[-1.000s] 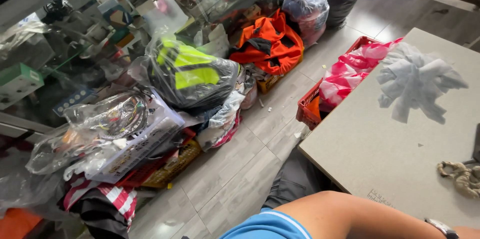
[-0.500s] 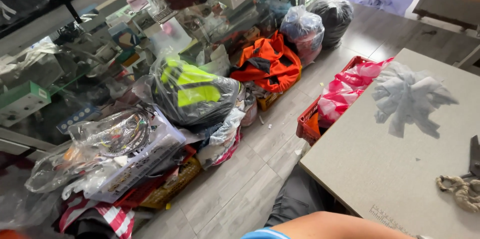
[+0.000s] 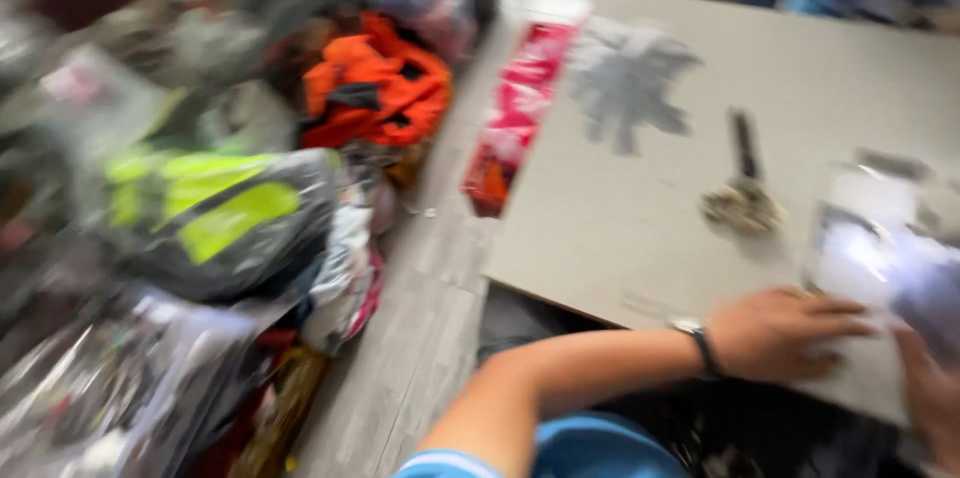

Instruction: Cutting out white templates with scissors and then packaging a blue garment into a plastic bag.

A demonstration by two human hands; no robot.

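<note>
The view is blurred by motion. My left hand [image 3: 790, 333], a dark watch on its wrist, lies on the near edge of the grey table [image 3: 640, 238] and grips the lower corner of a clear plastic bag [image 3: 865, 238] with something pale inside. My right hand [image 3: 935, 393] shows only partly at the right border, against the bag's right side; its grip is unclear. Just left of the bag lie a small crumpled tan bundle [image 3: 740, 206] and a dark narrow tool [image 3: 743, 143].
A grey star-shaped stain [image 3: 630, 83] marks the table's far left. On the floor to the left are piled bags: orange clothing [image 3: 380, 88], a neon-yellow vest in plastic [image 3: 215, 213], a red crate [image 3: 510, 128]. A strip of grey floor [image 3: 430, 318] runs between them and the table.
The camera has swung right onto the table. My left arm has reached forward, and both hands and the clear plastic bag have come into view.
</note>
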